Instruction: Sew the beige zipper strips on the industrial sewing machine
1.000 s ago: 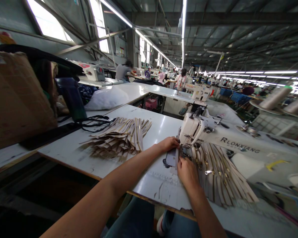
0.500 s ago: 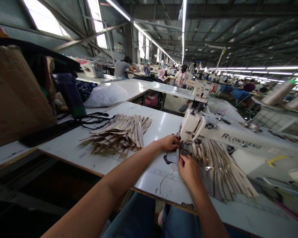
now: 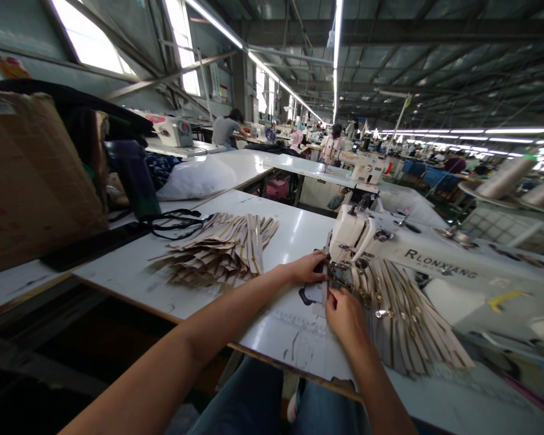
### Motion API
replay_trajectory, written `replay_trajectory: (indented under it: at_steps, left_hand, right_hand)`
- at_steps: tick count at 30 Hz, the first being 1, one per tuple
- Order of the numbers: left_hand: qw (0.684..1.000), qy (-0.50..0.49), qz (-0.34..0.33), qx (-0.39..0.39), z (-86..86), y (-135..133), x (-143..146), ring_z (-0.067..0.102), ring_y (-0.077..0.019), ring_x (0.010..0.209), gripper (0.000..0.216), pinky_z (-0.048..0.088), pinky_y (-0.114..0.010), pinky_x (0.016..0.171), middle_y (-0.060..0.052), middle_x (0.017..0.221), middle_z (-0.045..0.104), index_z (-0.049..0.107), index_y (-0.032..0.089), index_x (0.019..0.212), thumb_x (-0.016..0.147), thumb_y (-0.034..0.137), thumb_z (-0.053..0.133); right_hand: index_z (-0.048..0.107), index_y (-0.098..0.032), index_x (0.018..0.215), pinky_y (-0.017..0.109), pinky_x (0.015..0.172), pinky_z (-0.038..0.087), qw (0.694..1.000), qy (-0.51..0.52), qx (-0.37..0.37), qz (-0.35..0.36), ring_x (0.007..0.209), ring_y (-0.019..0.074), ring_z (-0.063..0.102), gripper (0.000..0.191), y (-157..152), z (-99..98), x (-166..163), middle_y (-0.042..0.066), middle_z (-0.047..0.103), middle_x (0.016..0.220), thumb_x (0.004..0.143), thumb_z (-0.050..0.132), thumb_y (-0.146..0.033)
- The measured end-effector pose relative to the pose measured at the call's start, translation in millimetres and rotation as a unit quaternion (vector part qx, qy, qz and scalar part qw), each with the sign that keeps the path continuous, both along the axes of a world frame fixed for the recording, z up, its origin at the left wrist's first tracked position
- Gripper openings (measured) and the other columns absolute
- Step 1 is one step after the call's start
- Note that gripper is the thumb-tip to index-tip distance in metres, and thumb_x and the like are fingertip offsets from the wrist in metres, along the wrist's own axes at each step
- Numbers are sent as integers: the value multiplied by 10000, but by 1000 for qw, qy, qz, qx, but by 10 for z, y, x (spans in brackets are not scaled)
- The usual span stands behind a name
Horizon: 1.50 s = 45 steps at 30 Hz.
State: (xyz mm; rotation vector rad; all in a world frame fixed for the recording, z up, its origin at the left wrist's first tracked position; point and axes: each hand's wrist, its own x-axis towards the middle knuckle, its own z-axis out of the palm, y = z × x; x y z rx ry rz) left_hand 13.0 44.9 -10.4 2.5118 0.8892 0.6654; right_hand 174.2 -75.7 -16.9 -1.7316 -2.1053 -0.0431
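My left hand [image 3: 307,267] rests beside the needle area of a white sewing machine [image 3: 417,257], its fingers curled at the presser foot. Just below the needle, my right hand [image 3: 343,313] has its fingers pressed together on a small piece I cannot make out. A fan of beige zipper strips [image 3: 405,320] lies to the right of this hand, under the machine arm. A second pile of beige zipper strips [image 3: 222,248] is spread out on the white table [image 3: 127,272], to the left of my left arm.
A cardboard box [image 3: 27,175], a dark bottle [image 3: 133,178], black cords [image 3: 174,222] and a white bag [image 3: 194,178] stand at the left. Thread cones [image 3: 503,178] rise at the right. Other people sit at sewing tables further back.
Both hands stay at the needle with only small finger shifts. The camera view has moved slightly.
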Motion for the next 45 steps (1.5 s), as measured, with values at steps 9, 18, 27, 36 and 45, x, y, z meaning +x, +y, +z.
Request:
replay_trajectory:
  at_steps: [9,18,27,36,45]
  left_hand:
    - [992,-18,-93,81,16,-418,-69,574,-215,1035,257,463,-330,959,-96,1098,575,647,197,1080,847,120,571]
    - [987,-22,-129,90,36,-434,-59,608,-207,1005,221,482,-314,940,-101,1071,637,689,194,1029,864,113,565]
    - [992,-13,-108,65,48,-500,-71,623,-197,983,242,503,-285,895,-101,1108,633,692,198,1054,862,138,558]
    - [992,-31,-104,72,85,-545,-71,622,-215,993,228,508,-305,905,-129,1084,629,686,170,1065,898,201,533]
    - [993,-26,-94,73,25,-504,-84,642,-208,980,246,513,-294,898,-133,1087,661,676,147,1083,931,242,508]
  right_hand:
    - [657,-154,881,270,691,422,994,93,52,27,727,180,598,180,-31,-62,54,58,646,778,792,502,-145]
    - [542,-198,713,255,631,395,983,152,66,78,659,152,537,65,-72,-64,114,18,566,701,765,512,-174]
    - [545,-204,675,247,650,383,990,117,52,61,664,139,540,133,-115,-8,86,11,568,693,793,488,-182]
    - [635,-208,784,254,645,359,999,37,16,8,768,154,604,127,-154,68,57,21,647,816,828,517,-221]
    - [687,-201,965,260,640,384,999,-1,-30,-27,795,170,652,214,-69,80,5,39,717,918,865,501,-232]
